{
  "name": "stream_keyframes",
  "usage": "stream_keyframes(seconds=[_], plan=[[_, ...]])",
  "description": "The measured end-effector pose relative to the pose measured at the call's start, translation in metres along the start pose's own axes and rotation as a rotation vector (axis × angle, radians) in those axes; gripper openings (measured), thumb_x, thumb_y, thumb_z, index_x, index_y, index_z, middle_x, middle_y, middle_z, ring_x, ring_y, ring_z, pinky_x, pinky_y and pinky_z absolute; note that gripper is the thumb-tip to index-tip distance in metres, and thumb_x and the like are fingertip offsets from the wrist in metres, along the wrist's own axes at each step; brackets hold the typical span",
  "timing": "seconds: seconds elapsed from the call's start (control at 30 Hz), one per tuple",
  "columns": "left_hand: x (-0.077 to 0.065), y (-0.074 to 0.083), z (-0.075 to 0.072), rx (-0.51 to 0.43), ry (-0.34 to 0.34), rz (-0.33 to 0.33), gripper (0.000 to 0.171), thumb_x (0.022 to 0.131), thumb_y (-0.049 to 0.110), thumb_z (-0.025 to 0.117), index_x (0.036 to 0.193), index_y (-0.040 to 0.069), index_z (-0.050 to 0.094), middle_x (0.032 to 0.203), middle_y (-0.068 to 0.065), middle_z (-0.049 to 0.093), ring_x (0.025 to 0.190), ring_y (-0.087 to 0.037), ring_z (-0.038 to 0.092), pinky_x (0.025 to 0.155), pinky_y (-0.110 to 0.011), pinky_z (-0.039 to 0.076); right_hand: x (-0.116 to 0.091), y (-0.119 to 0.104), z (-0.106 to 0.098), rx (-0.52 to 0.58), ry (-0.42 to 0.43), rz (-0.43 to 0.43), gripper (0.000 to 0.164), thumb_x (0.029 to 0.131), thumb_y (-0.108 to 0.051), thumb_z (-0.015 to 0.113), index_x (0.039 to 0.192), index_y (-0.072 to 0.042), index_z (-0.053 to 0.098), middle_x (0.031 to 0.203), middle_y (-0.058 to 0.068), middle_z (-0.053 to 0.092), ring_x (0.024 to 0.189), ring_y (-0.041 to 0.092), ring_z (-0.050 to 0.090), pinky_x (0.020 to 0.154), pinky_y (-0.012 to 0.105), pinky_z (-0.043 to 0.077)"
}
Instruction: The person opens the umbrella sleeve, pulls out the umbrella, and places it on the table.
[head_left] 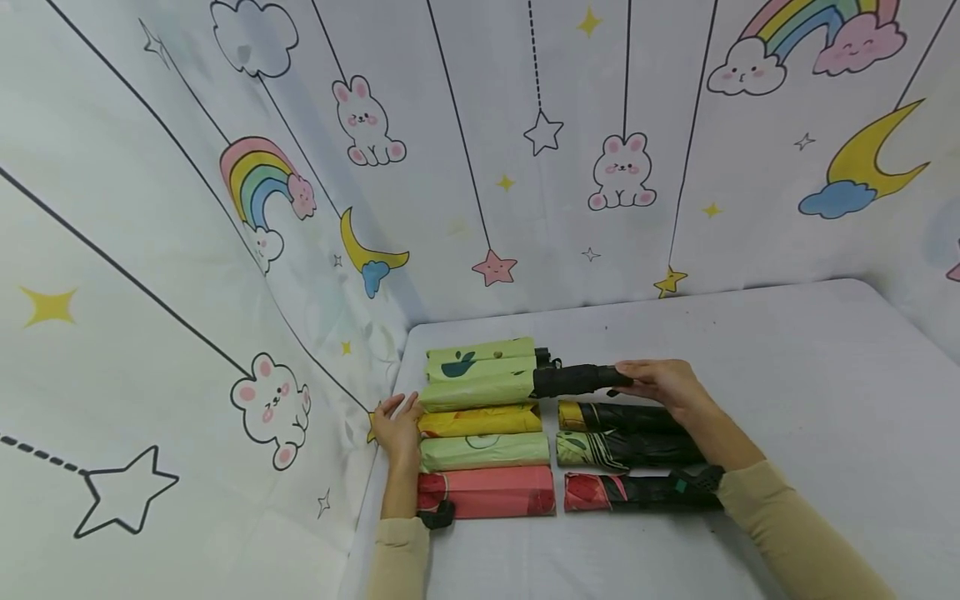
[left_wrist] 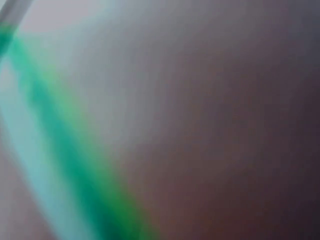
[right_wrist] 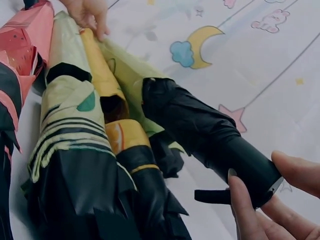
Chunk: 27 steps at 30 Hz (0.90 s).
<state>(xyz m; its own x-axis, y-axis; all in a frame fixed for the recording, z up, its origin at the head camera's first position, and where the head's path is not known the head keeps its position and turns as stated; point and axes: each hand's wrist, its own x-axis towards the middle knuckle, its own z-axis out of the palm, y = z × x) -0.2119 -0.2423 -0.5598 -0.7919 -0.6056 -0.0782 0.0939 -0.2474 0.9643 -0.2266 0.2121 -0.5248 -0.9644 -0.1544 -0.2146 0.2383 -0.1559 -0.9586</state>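
Red sleeve: nearest row, lying flat; what is inside cannot be seen.
Red-and-black umbrella: furled, lying outside the red sleeve, just off its right end.
Pale green sleeve: 2nd row, between the red and yellow sleeves; its mouth looks dark in the right wrist view.
Green-and-black umbrella: furled, with a striped band, outside the pale green sleeve and in line with it.
Yellow sleeve: 3rd row; its mouth gapes in the right wrist view, the inside too dark to read.
Yellow-and-black umbrella: furled, in line with that mouth.
Left hand: at the left ends of the yellow and lime sleeves, fingers apart; whether it grips cannot be told, its wrist view being blurred.
Lime sleeve: 4th row, around 1 end of the black umbrella.
Black umbrella: partly in the lime sleeve, the rest jutting out rightward.
Right hand: pinching the black umbrella's handle end between thumb and fingers.
Far sleeve: lime with a dark apple-like print; something black shows at its right end.
Backdrop: white cloth with cartoon rabbits, stars and rainbows.
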Motion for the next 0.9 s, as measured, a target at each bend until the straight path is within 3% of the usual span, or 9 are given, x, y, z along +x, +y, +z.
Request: stream_keyframes(seconds=[0.23, 0.4, 0.57, 0.9], plan=[[0.003, -0.001, -0.002, -0.03, 0.008, 0.011, 0.044, 0.085, -0.024, 0.065, 0.126, -0.016, 0.049, 0.134, -0.031, 0.041, 0.121, -0.042, 0.067, 0.08, -0.027, 0.062, -0.002, -0.003, -0.012, 0.019, -0.005, -0.017, 0.021, 0.099, -0.009, 0.072, 0.119, -0.002, 0.077, 0.106, -0.007, 0.077, 0.099, 0.01, 0.075, 0.103, 0.054, 0.052], [0.004, -0.001, -0.001, -0.026, 0.006, 0.004, 0.042, 0.086, -0.024, 0.065, 0.124, -0.014, 0.05, 0.133, -0.03, 0.042, 0.12, -0.042, 0.067, 0.076, -0.026, 0.062, -0.006, -0.007, -0.02, 0.017, -0.021, -0.027, 0.025, 0.102, -0.007, 0.068, 0.124, 0.002, 0.073, 0.108, -0.008, 0.076, 0.101, 0.01, 0.074, 0.105, 0.056, 0.05], [0.004, -0.001, -0.001, -0.019, -0.002, -0.003, 0.043, 0.086, -0.023, 0.065, 0.125, -0.013, 0.05, 0.135, -0.03, 0.041, 0.12, -0.041, 0.067, 0.074, -0.026, 0.061, -0.009, -0.01, -0.025, 0.027, -0.034, -0.049, 0.028, 0.102, -0.005, 0.067, 0.127, 0.007, 0.07, 0.109, -0.006, 0.076, 0.101, 0.01, 0.074, 0.097, 0.047, 0.059], [0.004, -0.002, -0.004, -0.005, -0.007, -0.001, 0.045, 0.087, -0.022, 0.065, 0.127, -0.015, 0.047, 0.137, -0.03, 0.041, 0.121, -0.04, 0.067, 0.069, -0.022, 0.058, -0.015, -0.017, -0.036, 0.015, -0.043, -0.054, 0.022, 0.102, -0.01, 0.069, 0.121, -0.004, 0.077, 0.11, -0.009, 0.076, 0.102, 0.009, 0.074, 0.092, 0.04, 0.061]])
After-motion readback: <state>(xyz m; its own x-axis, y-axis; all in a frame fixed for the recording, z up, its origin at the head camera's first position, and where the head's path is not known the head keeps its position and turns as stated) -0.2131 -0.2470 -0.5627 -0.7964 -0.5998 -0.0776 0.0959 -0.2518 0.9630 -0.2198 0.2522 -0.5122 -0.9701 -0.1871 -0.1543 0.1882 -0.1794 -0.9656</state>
